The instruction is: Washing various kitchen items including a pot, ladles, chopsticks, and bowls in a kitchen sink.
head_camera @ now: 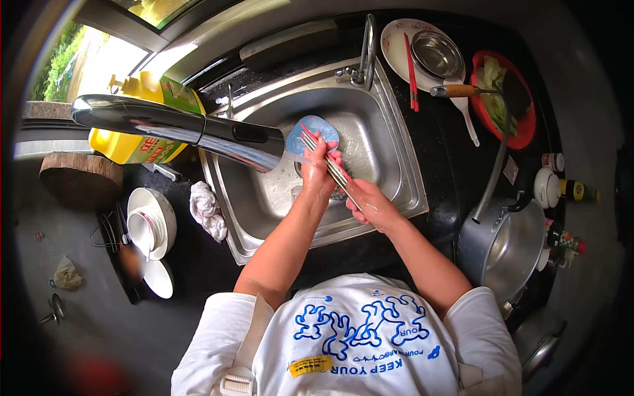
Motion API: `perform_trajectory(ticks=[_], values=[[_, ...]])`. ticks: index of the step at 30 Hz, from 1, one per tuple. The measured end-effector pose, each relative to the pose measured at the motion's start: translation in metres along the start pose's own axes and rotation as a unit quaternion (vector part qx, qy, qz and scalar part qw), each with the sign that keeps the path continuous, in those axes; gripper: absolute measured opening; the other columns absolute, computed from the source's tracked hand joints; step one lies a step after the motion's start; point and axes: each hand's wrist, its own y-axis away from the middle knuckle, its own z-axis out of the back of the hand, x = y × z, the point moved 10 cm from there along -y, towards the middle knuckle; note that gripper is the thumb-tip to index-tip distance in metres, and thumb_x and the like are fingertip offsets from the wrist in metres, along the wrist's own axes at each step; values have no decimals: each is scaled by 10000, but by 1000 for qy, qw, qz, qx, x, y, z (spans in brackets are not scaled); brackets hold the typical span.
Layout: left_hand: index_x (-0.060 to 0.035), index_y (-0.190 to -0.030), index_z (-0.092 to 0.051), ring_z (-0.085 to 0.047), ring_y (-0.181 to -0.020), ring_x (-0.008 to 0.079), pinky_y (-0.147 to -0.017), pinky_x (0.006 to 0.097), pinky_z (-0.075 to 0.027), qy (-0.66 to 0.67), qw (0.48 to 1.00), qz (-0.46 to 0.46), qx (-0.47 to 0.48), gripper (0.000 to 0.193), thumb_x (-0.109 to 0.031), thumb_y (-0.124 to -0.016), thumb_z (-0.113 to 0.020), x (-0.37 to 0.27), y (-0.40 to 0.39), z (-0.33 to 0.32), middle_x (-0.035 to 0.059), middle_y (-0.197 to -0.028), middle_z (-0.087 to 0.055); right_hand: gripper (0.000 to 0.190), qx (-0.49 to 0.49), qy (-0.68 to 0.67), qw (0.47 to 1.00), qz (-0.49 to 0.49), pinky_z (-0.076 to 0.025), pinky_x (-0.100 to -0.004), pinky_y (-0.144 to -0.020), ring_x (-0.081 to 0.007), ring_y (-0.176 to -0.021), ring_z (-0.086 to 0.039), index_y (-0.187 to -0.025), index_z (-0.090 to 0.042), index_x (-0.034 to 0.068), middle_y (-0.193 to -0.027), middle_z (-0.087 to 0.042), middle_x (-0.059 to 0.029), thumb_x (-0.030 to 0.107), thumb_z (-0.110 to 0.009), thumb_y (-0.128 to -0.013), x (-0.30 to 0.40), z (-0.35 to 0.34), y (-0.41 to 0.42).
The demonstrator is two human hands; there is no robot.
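Both my hands are wet and hold a bundle of red and silvery chopsticks (338, 171) over the stainless steel sink (250, 198). My left hand (317, 168) grips the bundle toward its far end. Around the near end, my right hand (370, 202) is closed. A translucent blue bowl (308, 129) lies in the basin, just beyond my left hand and partly hidden by the chopsticks. The large chrome faucet (242, 141) reaches in from the left, and a clear stream seems to run from its mouth onto my left hand.
Left of the sink are a crumpled cloth (208, 212), stacked white bowls (166, 222), a wooden block (81, 180) and a yellow detergent jug (111, 143). On the right are a plate (396, 44), a red basin (527, 133) of leafy greens, a long-handled utensil (495, 173) and a metal pot (475, 252).
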Motion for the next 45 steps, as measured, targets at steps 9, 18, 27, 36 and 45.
perform_trajectory(ticks=[9,18,27,36,45], values=[[-97,-847,-506,-451,-539,118,-474,234,-417,122,988,57,80,272,-368,-863,-520,-26,-36,9,-7,-610,-458,233,-3,112,994,9,-320,-229,-349,-83,-394,-389,-875,-469,39,-587,-453,-18,267,-444,-912,5,-12,7],[-1,-1113,-480,-550,-999,285,-909,465,-446,60,987,82,124,304,-90,-834,-564,-2,1,-27,154,-1098,-536,286,-17,-79,996,32,-488,-247,-459,-161,-594,-613,-1041,-485,-9,-823,-601,-115,242,-418,-923,6,4,-6],[14,-1098,-487,-558,-1001,255,-889,416,-476,111,981,92,130,278,-149,-875,-513,-1,-3,-11,152,-1100,-551,263,56,-73,996,-16,-475,-257,-472,-152,-585,-575,-1029,-477,14,-789,-573,-85,241,-483,-896,-4,-7,-5],[-112,-935,-512,-345,-482,105,-438,239,-310,122,975,116,142,243,-348,-875,-508,-8,-27,-19,-17,-601,-395,266,50,-23,998,-27,-270,-213,-331,-49,-379,-305,-909,-424,37,-564,-353,27,303,-430,-921,-18,-13,10],[-64,-909,-497,-271,-437,64,-378,200,-238,112,978,84,155,221,-284,-891,-507,-28,-42,-49,-28,-558,-330,247,46,-84,995,-24,-254,-214,-317,-48,-376,-310,-885,-427,51,-577,-373,21,295,-420,-924,-10,-15,30]])
